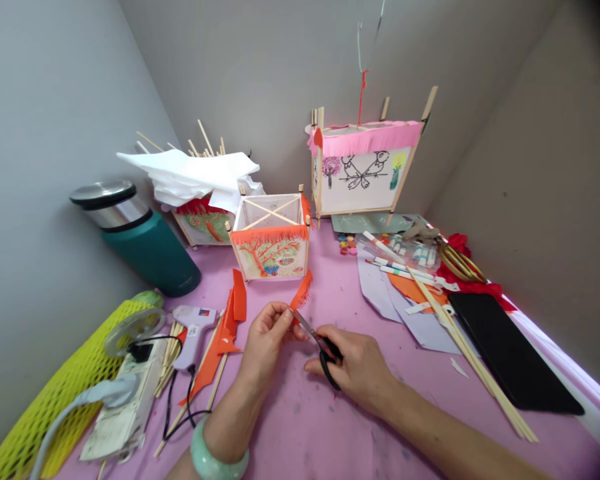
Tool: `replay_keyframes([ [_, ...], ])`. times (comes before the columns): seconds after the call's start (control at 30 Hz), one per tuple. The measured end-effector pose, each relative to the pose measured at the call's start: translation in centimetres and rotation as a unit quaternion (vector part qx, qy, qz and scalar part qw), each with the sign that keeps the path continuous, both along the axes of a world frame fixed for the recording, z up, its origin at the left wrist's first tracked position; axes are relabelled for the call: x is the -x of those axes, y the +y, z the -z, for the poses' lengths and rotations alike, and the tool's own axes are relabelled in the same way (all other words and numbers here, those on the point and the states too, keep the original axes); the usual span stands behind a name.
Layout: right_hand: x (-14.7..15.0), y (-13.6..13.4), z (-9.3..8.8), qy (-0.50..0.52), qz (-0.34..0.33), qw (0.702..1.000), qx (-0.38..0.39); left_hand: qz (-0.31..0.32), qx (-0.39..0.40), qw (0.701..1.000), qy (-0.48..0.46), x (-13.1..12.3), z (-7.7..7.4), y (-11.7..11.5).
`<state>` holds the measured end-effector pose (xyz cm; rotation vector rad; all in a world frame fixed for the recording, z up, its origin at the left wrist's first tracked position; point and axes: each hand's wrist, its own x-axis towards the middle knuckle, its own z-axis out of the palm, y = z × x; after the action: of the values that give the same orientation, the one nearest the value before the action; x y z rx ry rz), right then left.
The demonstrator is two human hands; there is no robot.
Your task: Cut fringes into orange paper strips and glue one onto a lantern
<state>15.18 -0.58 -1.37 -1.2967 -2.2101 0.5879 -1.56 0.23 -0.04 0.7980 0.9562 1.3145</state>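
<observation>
My left hand (266,339) pinches the lower end of a strip of orange fringed paper (301,292) that stands up from my fingers. My right hand (354,365) grips black-handled scissors (316,341), whose blades point up and left and meet the strip just below the fringe. Both hands hover over the pink tabletop (330,427), just in front of a small paper lantern with orange fringe and a tree drawing (271,245). A pale green bangle (215,460) sits on my left wrist.
More orange paper strips (230,320), a glue gun (194,328), a power strip (125,400) and yellow mesh (65,387) lie left. A teal bin (140,240), a pink-fringed lantern (365,167), markers (405,267), bamboo sticks (475,363) and a black tablet (510,353) sit behind and right.
</observation>
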Motion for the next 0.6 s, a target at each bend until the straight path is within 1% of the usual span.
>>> replay_keyframes([
  [0.4,0.01,0.17,-0.01,0.002,-0.005,1.000,0.003,0.004,-0.003,1.000,0.001,-0.04,0.02,-0.03],
  [0.6,0.10,0.19,0.26,0.007,-0.007,1.000,-0.001,0.001,0.003,1.000,0.000,-0.08,-0.12,-0.02],
])
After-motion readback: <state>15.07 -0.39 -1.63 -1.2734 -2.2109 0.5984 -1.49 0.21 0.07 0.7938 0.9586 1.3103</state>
